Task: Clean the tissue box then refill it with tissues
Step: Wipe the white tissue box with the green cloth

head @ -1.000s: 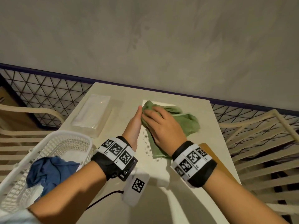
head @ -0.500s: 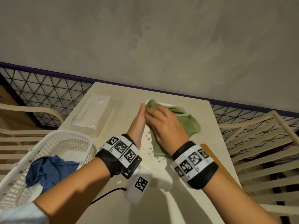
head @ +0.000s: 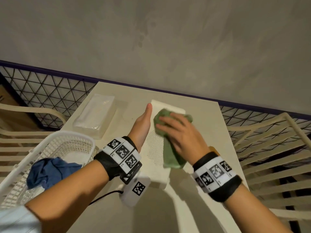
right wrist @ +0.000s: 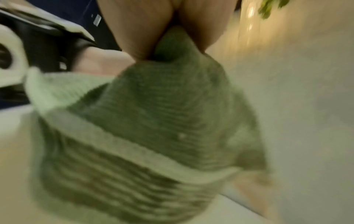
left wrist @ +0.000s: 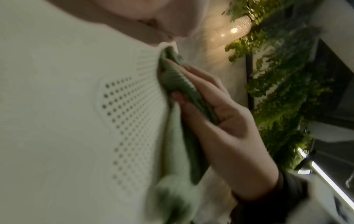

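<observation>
A white tissue box with a dotted panel lies flat on the cream table. My left hand rests flat against the box's left side, fingers straight. My right hand presses a green cloth onto the top of the box. In the left wrist view the cloth sits pinched between the thumb and fingers of that hand, beside the dotted panel of the box. The blurred right wrist view is filled by the cloth. A clear-wrapped pack of tissues lies to the left.
A white mesh basket holding a blue cloth stands at the near left. A brown board shows under my right wrist. Slatted chairs flank the table on the right and on the left. A wall stands behind.
My right hand has slid a little to the right over the box top, and the cloth has bunched up under it. My left hand has crept slightly farther along the box's side.
</observation>
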`<state>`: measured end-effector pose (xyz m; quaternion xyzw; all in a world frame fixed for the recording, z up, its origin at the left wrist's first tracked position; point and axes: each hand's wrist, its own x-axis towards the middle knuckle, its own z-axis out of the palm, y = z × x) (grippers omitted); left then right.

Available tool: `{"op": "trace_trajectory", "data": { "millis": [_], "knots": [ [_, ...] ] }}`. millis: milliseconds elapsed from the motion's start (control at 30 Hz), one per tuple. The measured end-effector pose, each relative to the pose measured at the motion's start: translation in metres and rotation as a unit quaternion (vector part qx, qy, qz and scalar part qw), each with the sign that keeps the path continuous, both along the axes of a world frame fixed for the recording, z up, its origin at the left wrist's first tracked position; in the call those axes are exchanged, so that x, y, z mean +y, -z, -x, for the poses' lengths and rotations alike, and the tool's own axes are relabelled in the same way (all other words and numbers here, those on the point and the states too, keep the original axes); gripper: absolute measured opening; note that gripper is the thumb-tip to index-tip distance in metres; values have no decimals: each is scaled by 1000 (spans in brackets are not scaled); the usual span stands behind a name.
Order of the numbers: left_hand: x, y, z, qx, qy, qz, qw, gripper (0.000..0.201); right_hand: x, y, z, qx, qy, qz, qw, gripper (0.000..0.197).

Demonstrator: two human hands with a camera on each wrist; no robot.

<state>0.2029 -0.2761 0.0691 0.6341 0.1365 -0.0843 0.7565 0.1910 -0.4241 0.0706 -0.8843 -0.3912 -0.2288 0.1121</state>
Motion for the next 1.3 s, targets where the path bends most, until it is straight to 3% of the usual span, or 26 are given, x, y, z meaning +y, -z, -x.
{"op": "trace_trajectory", "data": {
  "millis": [100,233,267,333,433,567,667,733,833,1000,1067,1167,1200,1300],
  "knots": [
    [-5,-8,8,-17,12,-20,1000,80,-6,-14,-13,83,121,-166,975,32],
    [4,-13,3,-21,-3,22,1000,79,-10,-33,-19,274,173,-420,848,32],
    [7,-19,1,-20,-2,37,999,67,-10,-36,-21,303,184,-454,818,34],
    [14,-28,-7,-9,8,82,997,45,-9,-37,-22,337,190,-470,793,38],
    [17,-30,-17,-10,57,64,996,50,-1,-33,-15,336,172,-441,814,44],
    [20,-28,-14,42,57,68,995,41,17,-16,-2,198,147,-229,942,38],
    [18,-26,-8,69,44,58,995,74,34,-12,7,83,151,-112,979,34],
    [15,-23,-6,67,57,45,995,79,48,-11,9,22,130,-47,990,30],
    [14,-22,-1,46,39,37,997,61,49,-12,7,85,48,-39,994,35],
    [29,0,-10,42,18,21,999,122,4,-11,3,127,45,-94,986,40],
    [22,-8,-7,32,46,24,998,119,13,-11,3,102,50,-70,991,40],
    [10,-33,6,-2,76,9,997,86,33,-19,2,76,45,-49,995,40],
    [12,-32,5,-1,75,0,997,84,32,-22,-1,83,33,-43,995,40],
    [26,-20,-2,14,36,-7,999,114,10,-23,-6,133,22,-82,988,41]
  ]
}}
